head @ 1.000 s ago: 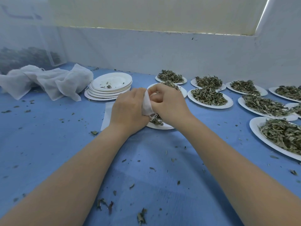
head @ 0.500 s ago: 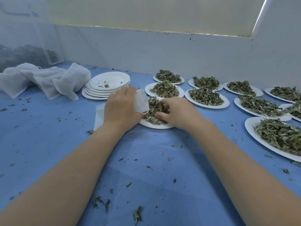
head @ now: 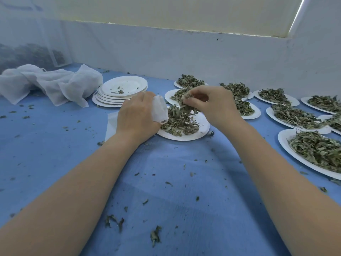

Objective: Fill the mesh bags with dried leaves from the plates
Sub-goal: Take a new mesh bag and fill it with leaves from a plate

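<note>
My left hand holds a small white mesh bag at the left rim of a white plate that carries dried leaves. Just above that plate my right hand pinches a clump of dried leaves, lifted close to the bag's right side. A flat white bag lies on the blue table under my left wrist.
Several more plates of dried leaves stand to the right and behind. A stack of used white plates sits at the back left, beside crumpled white mesh cloth. Leaf crumbs litter the blue table. A white wall closes the back.
My right hand went from the bag down onto the plate, took a clump of leaves and has now lifted it. My left hand keeps the bag by the plate's left rim.
</note>
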